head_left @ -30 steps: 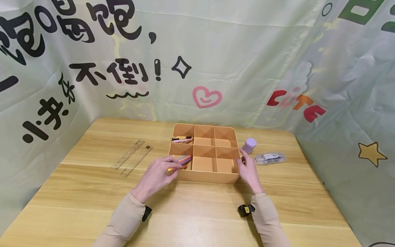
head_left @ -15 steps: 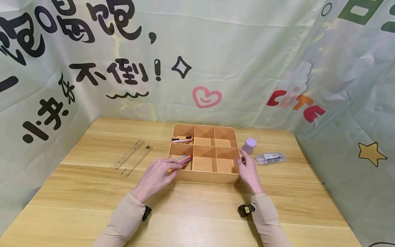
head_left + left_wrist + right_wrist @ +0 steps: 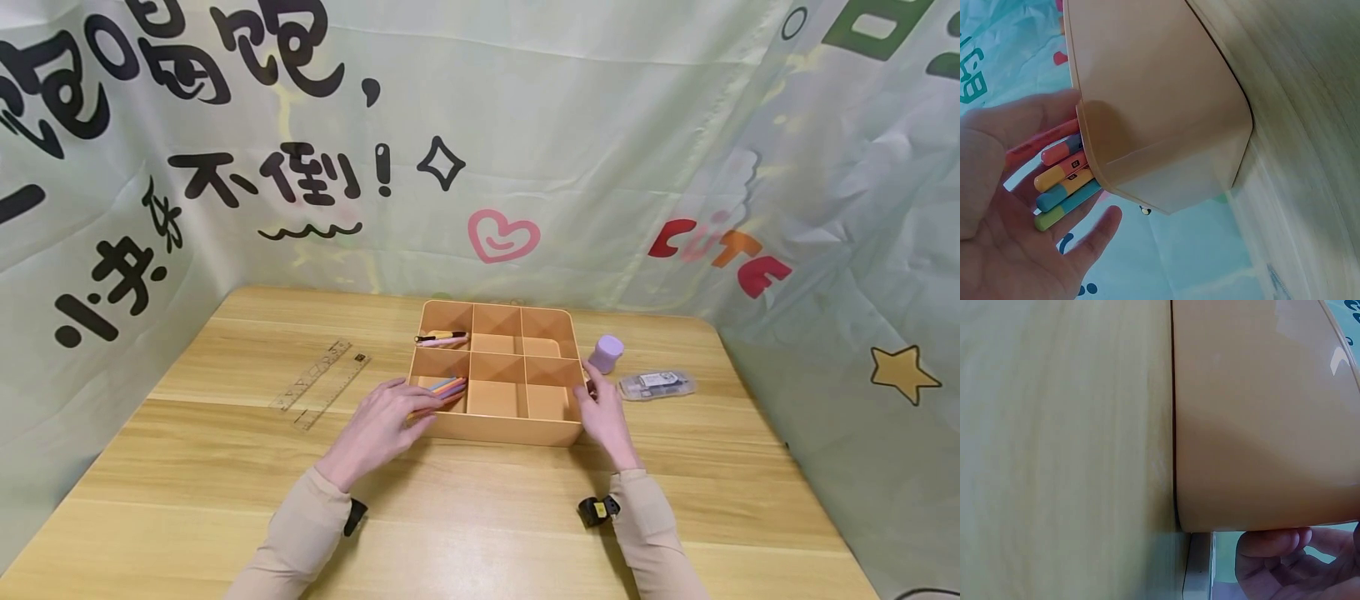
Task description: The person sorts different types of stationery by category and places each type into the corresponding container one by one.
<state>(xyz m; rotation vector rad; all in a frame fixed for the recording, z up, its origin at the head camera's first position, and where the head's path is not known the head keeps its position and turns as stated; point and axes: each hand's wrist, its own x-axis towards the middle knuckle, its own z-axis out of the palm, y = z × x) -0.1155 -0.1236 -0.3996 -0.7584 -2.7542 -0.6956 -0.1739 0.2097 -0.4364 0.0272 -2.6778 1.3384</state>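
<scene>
An orange organizer box (image 3: 497,379) with six compartments was seen standing on the table (image 3: 225,467). The left hand (image 3: 378,427) was placed at the box's near-left corner, its grip loose and open, with the fingers laid over a bundle of coloured markers (image 3: 442,388) whose ends stuck out of the near-left compartment. The right hand (image 3: 603,417) was rested against the box's right wall; whether its grip was closed on the rim could not be told. A pink pen (image 3: 441,337) was lying in the far-left compartment. A lilac cylinder (image 3: 606,353) and a clear packet (image 3: 656,384) were seen just right of the box, two rulers (image 3: 321,383) well to its left.
</scene>
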